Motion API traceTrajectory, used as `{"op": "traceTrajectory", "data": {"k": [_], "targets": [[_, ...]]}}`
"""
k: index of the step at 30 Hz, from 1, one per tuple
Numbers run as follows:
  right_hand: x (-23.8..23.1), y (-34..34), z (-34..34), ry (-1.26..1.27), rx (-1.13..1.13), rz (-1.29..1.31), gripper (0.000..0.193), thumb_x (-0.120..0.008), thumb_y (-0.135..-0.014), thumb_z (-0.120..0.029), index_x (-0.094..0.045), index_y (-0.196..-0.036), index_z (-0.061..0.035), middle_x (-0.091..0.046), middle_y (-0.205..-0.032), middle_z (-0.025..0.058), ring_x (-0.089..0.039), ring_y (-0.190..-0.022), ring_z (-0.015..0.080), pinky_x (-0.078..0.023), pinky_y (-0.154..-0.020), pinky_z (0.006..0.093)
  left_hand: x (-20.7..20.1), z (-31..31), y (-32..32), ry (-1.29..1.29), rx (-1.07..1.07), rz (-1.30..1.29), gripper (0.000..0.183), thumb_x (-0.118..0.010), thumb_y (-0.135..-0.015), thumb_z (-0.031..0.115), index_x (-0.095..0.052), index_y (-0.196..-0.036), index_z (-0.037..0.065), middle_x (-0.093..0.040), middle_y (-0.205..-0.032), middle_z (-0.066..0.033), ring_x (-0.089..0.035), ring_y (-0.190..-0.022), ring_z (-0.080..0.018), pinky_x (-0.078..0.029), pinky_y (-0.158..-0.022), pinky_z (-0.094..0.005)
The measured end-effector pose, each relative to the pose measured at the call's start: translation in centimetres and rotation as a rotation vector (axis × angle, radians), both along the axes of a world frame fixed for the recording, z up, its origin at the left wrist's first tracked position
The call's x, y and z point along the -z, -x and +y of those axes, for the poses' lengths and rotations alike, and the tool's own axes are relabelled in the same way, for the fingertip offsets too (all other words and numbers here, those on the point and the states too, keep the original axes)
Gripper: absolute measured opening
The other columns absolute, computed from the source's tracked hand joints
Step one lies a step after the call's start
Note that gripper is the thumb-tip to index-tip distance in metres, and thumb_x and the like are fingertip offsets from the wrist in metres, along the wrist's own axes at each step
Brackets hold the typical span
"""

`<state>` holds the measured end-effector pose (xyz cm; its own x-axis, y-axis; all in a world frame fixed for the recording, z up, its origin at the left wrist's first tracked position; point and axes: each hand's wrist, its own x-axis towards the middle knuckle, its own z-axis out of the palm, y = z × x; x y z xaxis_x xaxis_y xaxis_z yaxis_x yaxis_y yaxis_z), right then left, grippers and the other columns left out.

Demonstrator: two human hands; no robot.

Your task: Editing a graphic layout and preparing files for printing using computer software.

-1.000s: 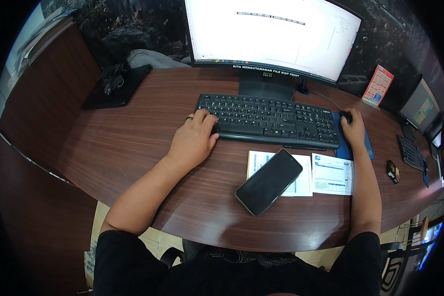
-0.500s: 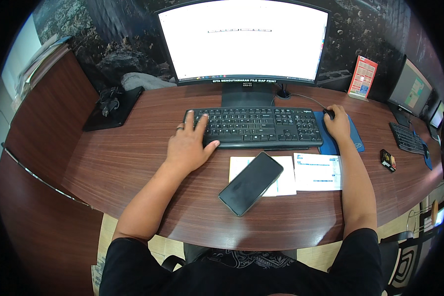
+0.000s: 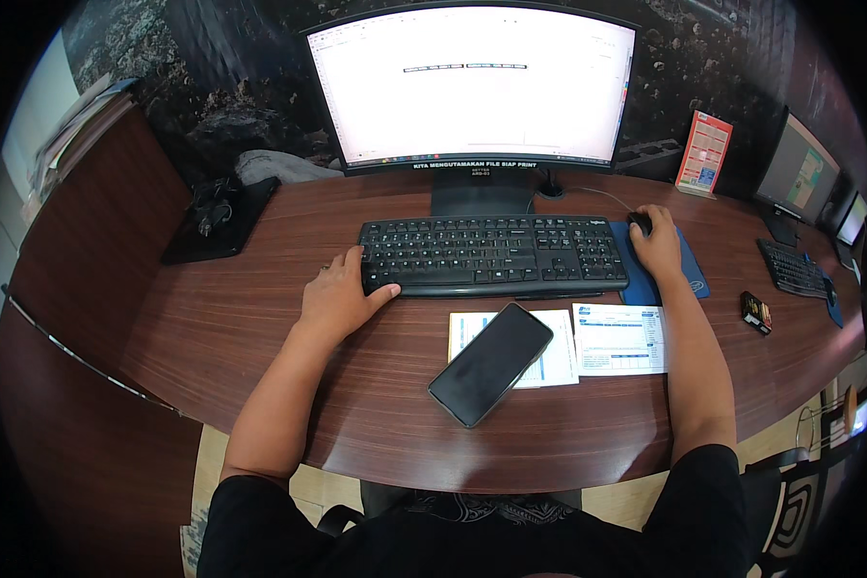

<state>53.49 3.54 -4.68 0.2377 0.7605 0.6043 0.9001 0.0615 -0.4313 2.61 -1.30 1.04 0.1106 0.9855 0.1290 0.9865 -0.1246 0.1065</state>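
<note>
My left hand (image 3: 335,301) rests at the left end of a black keyboard (image 3: 491,255). Its thumb stretches out beside the keyboard's lower left corner, and its fingertips lie along the left edge. My right hand (image 3: 661,249) is wrapped over a small black computer mouse (image 3: 638,223), mostly hidden under the palm and fingers. Beneath the mouse is a blue mouse pad (image 3: 690,270). Behind the keyboard stands a curved monitor (image 3: 472,111), showing a mostly white page with a thin dark strip across it.
A black smartphone (image 3: 491,364) lies slantwise over a paper (image 3: 557,366), beside a printed form (image 3: 618,349) partly under my right forearm. At right are a small dark box (image 3: 756,313), a red stand-up card (image 3: 705,154) and a second keyboard (image 3: 790,267). Black cables (image 3: 212,207) lie at left.
My left hand has slid left, off the keys to the keyboard's edge, with its fingers less spread. Toolbars and colour now show on the monitor. My right hand stays on the mouse.
</note>
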Motion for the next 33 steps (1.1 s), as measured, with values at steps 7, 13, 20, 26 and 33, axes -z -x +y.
{"op": "traceTrajectory", "data": {"k": [7, 13, 20, 26, 33], "targets": [[0.2, -0.9, 0.7, 0.034, 0.0, -0.039, 0.032, -0.07, -0.085, -0.017, -0.067, -0.115, -0.0091, -0.064, -0.121, 0.0148, -0.062, -0.113, 0.0386, -0.049, -0.098, 0.0466, 1.9, -0.3, -3.8, -0.244, 0.612, -0.029, 0.047, -0.06, -0.099, 0.025, -0.056, -0.137, -0.002, -0.051, -0.149, -0.0201, -0.048, -0.137, -0.0384, -0.041, -0.112, -0.0468], [0.2, -0.2, 0.8, 0.046, 0.024, 0.018, 0.031, -0.069, -0.086, -0.019, -0.067, -0.115, -0.0088, -0.065, -0.12, 0.0152, -0.062, -0.113, 0.0389, -0.05, -0.097, 0.0464, 2.1, 0.3, -8.5, -0.217, 0.702, 0.078, 0.042, -0.051, -0.104, 0.022, -0.057, -0.138, -0.003, -0.053, -0.149, -0.0154, -0.046, -0.141, -0.0332, -0.035, -0.117, -0.0501], [0.4, -0.3, 0.8, 0.02, 0.03, 0.005, 0.03, -0.069, -0.086, -0.018, -0.067, -0.113, -0.0071, -0.065, -0.118, 0.0163, -0.063, -0.11, 0.04, -0.05, -0.096, 0.0465, 0.4, 0.3, -6.0, -0.218, 0.618, 0.058, 0.047, -0.058, -0.1, 0.029, -0.058, -0.137, 0.0, -0.054, -0.147, -0.019, -0.05, -0.137, -0.0359, -0.037, -0.114, -0.0486], [0.5, -0.6, 0.5, 0.015, 0.104, 0.03, 0.028, -0.07, -0.087, -0.017, -0.067, -0.112, -0.0074, -0.063, -0.119, 0.0182, -0.062, -0.109, 0.0417, -0.05, -0.095, 0.0487, 1.1, 1.4, 3.5, -0.181, 0.238, -0.075, 0.079, -0.069, -0.091, 0.048, -0.044, -0.15, 0.001, -0.051, -0.148, -0.0247, -0.049, -0.137, -0.0408, -0.04, -0.113, -0.0486], [0.1, -0.1, 0.3, 0.023, 0.089, 0.024, 0.029, -0.072, -0.087, -0.018, -0.068, -0.113, -0.0066, -0.063, -0.12, 0.0178, -0.063, -0.109, 0.0408, -0.05, -0.096, 0.0476, 2.6, 2.6, 4.5, 0.033, 0.172, -0.286, 0.094, -0.068, -0.091, 0.055, -0.03, -0.158, 0.001, -0.047, -0.151, -0.0274, -0.042, -0.143, -0.0411, -0.032, -0.118, -0.0488]]}}
